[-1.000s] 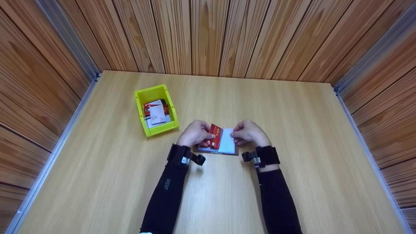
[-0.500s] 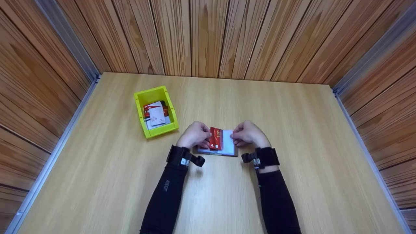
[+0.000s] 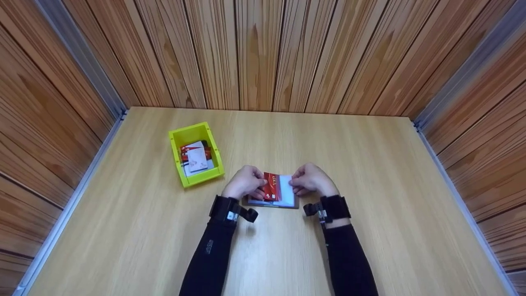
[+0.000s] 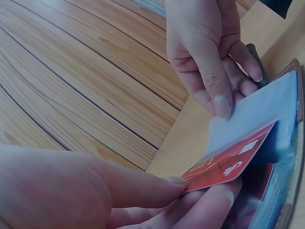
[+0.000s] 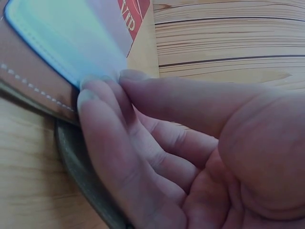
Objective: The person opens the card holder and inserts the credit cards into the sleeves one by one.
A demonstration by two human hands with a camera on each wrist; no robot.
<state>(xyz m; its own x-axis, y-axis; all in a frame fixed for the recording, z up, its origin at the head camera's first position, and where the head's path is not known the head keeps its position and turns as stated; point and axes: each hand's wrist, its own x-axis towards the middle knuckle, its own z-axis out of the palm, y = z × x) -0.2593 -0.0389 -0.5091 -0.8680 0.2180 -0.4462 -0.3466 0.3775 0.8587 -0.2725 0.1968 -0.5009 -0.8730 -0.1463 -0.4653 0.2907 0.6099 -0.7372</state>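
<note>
A red VIP card is pinched at its left edge by my left hand, thumb above and fingers below. Under it lies an open card holder with a brown stitched cover and clear plastic sleeves. The card's right edge overlaps a sleeve and looks tinted through the plastic. At the holder's right side, my right hand pinches the sleeve's outer edge between thumb and fingertips. Another red card shows in the left sleeve, partly hidden behind the left fingers.
A yellow-green bin stands at the back left of the wooden table. Inside it lie several red and white cards, with a white card on top. Wood-panelled walls enclose the table at the back and sides.
The red card has turned from a slant to nearly straight along the sleeve. My left thumb has shifted from its face to its left edge. The head view has tilted up a little.
</note>
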